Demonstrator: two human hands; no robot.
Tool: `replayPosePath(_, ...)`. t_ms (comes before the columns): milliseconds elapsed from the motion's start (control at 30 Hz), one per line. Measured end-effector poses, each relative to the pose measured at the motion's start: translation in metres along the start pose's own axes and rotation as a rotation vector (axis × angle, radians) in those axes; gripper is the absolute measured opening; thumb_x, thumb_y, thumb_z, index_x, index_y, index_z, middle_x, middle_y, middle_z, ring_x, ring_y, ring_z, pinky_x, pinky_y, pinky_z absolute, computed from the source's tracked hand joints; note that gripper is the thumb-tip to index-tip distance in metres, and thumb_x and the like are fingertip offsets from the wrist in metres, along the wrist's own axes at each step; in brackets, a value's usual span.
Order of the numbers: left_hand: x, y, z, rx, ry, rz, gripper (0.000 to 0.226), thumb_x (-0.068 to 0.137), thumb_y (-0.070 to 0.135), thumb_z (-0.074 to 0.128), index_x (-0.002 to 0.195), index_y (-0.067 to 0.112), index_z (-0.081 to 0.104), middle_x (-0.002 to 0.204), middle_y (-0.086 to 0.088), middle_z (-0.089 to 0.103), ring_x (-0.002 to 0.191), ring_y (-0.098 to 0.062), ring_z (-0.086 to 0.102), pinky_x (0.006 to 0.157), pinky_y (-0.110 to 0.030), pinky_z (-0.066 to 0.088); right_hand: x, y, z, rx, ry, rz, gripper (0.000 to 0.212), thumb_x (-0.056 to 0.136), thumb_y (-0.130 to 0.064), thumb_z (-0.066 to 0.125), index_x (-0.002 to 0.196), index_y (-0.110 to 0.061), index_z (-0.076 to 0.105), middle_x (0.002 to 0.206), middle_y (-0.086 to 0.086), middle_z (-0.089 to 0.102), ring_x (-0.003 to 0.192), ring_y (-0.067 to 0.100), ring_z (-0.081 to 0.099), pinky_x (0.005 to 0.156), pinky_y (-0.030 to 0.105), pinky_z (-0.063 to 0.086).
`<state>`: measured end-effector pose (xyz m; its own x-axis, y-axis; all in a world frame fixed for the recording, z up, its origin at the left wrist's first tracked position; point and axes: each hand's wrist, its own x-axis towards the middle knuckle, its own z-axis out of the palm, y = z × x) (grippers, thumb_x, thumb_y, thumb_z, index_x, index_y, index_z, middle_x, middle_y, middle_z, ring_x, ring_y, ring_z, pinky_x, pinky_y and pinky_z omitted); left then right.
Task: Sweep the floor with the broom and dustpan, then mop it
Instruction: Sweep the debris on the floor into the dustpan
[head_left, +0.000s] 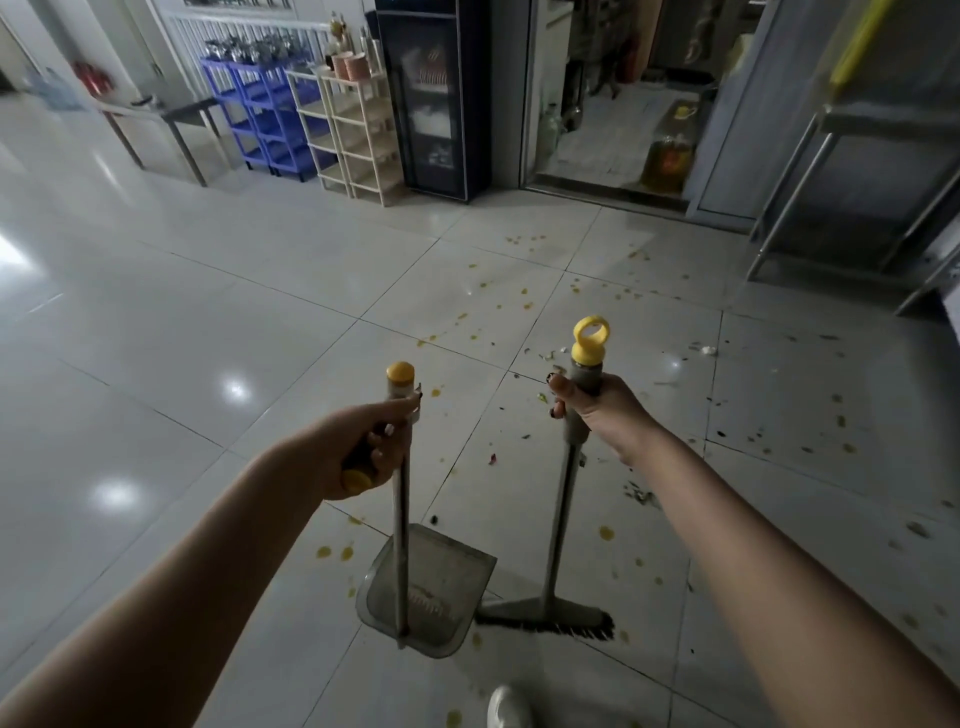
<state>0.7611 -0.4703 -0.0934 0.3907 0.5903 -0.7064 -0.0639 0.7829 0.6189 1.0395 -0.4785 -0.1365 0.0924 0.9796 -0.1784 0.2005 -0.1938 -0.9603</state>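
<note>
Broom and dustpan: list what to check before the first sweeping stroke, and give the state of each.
1. Right hand grips the broom near its top: ok.
2. Left hand grips the dustpan by its handle: ok.
3. Bristles down on the floor: ok, they seem to touch the tile.
4. Dustpan lip flat on the floor: cannot tell.
5. Scraps gathered near the dustpan: not ok; they lie scattered ahead and to the right.
6. Shoe clear of the bristles: ok.
</note>
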Motion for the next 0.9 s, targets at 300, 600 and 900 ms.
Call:
replayPosePath(300, 0.036, 0.054, -0.034, 0.070, 0.011, -0.047, 0.030, 0.069, 0.032, 0.070, 0.076, 0.011, 0.050, 0.049, 0.004, 0.041, 0.031, -0.002, 0.035, 0.029, -0.011, 0.033, 0.055, -0.007, 0.023, -0.076, -0.119, 0.088, 0.032, 0.081, -0.043, 0.064, 0.090, -0.012, 0.067, 0.087, -0.004, 0.071, 0.091, 0.011, 0.061, 0.086, 0.032, 0.038)
replayPosePath(600, 0.071, 0.112, -0.103, 0.091, -0.046, -0.132, 0.031, 0.066, 0.032, 0.070, 0.076, 0.011, 0.049, 0.048, 0.004, 0.040, 0.030, -0.002, 0.034, 0.028, -0.010, 0.032, 0.123, -0.018, 0.079, -0.301, 0.024, 0.157, 0.047, 0.076, -0.051, 0.070, 0.079, -0.006, 0.058, 0.078, 0.007, 0.062, 0.078, 0.020, 0.056, 0.069, 0.026, 0.043)
replayPosePath(900, 0.096, 0.156, -0.176, 0.179, -0.118, -0.233, 0.033, 0.070, 0.037, 0.069, 0.062, 0.012, 0.049, 0.048, 0.003, 0.039, 0.030, -0.002, 0.034, 0.028, -0.011, 0.033, 0.186, -0.031, 0.145, -0.405, 0.248, 0.176, 0.043, 0.072, -0.054, 0.072, 0.070, -0.013, 0.059, 0.057, -0.004, 0.058, 0.056, 0.003, 0.051, 0.053, 0.017, 0.036)
